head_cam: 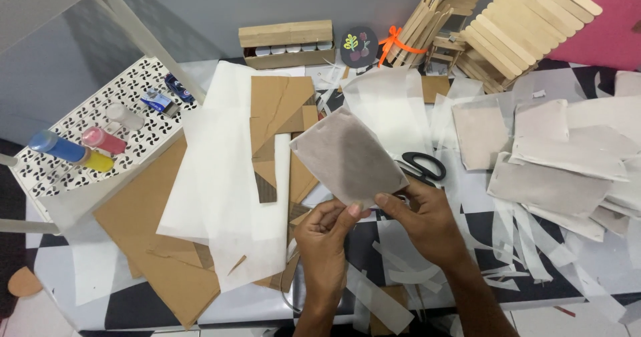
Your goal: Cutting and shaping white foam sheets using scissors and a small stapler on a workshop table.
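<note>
A grey card piece wrapped in thin see-through paper, held up over the middle of the table, just above both hands. Tilted, long side running from upper left down to lower right, bottom corner pointing down at the fingers. Pinched at that bottom edge by the left hand — thumb on top, fingers tucked behind. Pinched right beside it by the right hand, fingertips on the same edge, nearly touching the other hand. Both hands about equally near, one on each side of the corner. Dull grey and flat, a bit cloudy under the paper, with soft wrinkles and pale folded edges. Just behind it, black scissors lying on the table, partly hidden by the card. To the left, a long white paper sheet spread over brown cardboard pieces. To the right, a pile of more wrapped grey pieces, stacked loosely and overlapping. All around the hands, thin paper strips scattered on the black-and-white checked table. Far back, things built of wooden sticks with an orange ribbon, and a small wooden box. Well off to the left, paint bottles — blue, pink, yellow — lying on a white patterned tray.
</note>
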